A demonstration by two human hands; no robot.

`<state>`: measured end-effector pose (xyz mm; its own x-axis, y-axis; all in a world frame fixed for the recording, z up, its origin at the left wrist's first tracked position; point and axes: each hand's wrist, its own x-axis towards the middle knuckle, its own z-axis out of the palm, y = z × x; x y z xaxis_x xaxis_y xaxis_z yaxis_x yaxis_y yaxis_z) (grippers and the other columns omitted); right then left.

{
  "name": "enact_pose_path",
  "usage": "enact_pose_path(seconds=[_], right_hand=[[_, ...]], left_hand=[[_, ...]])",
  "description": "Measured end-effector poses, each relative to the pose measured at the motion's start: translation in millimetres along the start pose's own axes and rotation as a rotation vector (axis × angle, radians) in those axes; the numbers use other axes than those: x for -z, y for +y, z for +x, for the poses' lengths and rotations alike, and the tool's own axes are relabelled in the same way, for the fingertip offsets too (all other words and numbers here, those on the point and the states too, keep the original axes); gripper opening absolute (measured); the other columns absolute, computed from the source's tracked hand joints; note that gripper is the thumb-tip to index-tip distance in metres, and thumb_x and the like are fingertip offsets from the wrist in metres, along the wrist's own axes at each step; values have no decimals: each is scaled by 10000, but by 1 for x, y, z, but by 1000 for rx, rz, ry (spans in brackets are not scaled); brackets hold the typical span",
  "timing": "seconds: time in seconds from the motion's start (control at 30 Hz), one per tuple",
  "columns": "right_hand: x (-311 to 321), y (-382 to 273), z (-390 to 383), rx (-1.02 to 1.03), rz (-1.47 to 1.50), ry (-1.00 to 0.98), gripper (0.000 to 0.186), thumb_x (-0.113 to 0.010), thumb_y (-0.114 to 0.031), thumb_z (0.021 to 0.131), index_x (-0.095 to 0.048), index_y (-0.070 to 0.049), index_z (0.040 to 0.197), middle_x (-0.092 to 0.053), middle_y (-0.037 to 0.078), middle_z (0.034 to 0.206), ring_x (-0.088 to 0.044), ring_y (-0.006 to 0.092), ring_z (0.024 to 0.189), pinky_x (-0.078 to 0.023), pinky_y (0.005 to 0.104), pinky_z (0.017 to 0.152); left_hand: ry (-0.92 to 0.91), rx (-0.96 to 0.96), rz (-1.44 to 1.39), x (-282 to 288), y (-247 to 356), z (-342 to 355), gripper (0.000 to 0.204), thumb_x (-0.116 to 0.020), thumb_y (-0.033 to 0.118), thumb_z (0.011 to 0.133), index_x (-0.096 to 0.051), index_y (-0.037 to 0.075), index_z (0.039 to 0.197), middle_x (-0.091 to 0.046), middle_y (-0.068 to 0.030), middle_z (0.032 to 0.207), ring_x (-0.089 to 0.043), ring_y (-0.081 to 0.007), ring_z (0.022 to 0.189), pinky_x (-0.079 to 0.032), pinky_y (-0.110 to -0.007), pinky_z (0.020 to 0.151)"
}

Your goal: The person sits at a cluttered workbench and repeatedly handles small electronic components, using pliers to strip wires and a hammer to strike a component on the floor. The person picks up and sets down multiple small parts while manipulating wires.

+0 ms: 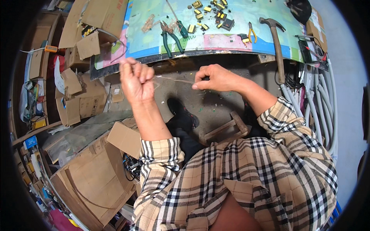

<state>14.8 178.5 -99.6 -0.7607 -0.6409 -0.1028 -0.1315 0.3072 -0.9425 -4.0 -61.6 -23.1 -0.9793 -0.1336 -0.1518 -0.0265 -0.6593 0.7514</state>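
Note:
My left hand (137, 80) is closed in front of the table's near edge, fingers curled on one end of a thin copper-coloured wire (176, 80). Across the gap, my right hand (216, 78) pinches the wire's other end. The strand runs nearly level between them, above the floor. On the table beyond lie green-handled pliers (171, 40) with jaws apart and a green-handled screwdriver (182, 29). A tangle of fine copper wire (148, 24) lies left of the pliers. Several small transformers (198, 16) with yellow tape are scattered further back.
Yellow-handled cutters (251, 33) and a claw hammer (276, 48) lie on the table (219, 40), the hammer's handle overhanging the edge. Cardboard boxes (92, 165) crowd the left side. Grey pipes (323, 104) stand at right. A wooden stool (227, 129) is near my legs.

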Motion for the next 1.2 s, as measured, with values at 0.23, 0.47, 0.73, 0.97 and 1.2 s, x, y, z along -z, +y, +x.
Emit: enact_pose_path(seconds=[0.23, 0.47, 0.73, 0.97, 1.2], right_hand=[[2, -10, -1, -228, 293, -61, 382, -566, -338, 927, -650, 7, 785, -592, 27, 619, -597, 89, 555, -488, 258, 551], [10, 25, -1, -433, -115, 49, 385, -567, -385, 903, -688, -20, 905, -658, 157, 747, -684, 221, 710, -513, 363, 666], [13, 80, -1, -712, -737, 7, 361, -592, -410, 864, -706, -82, 962, -690, 133, 980, -657, 312, 946, -525, 406, 793], [36, 149, -33, -934, -770, 138, 301, -557, -310, 873, -696, -70, 990, -662, 173, 1057, -635, 334, 1005, -518, 416, 832], [61, 185, -60, -1022, -830, 196, 346, -544, -343, 887, -682, -53, 1013, -648, 183, 1094, -619, 332, 1042, -505, 416, 859]], left_hand=[[162, -303, 68, 17, 36, 2, 314, -414, 293, 1005, -502, 83, 788, -274, 19, 503, -217, -87, 414, -231, -257, 382], [88, -461, -134, 48, 85, -13, 256, -460, 249, 987, -502, 77, 802, -279, 22, 502, -210, -91, 398, -213, -250, 379], [308, -911, -170, 67, 149, -76, 271, -535, 233, 924, -443, 96, 709, -254, 24, 498, -197, -107, 401, -195, -270, 403], [567, -1776, 65, 32, 173, -175, 312, -552, 136, 830, -341, 134, 601, -302, 38, 491, -256, -84, 422, -256, -241, 439], [540, -1658, 141, 21, 177, -182, 322, -558, 154, 842, -345, 133, 601, -324, 40, 494, -280, -73, 423, -273, -229, 434]])
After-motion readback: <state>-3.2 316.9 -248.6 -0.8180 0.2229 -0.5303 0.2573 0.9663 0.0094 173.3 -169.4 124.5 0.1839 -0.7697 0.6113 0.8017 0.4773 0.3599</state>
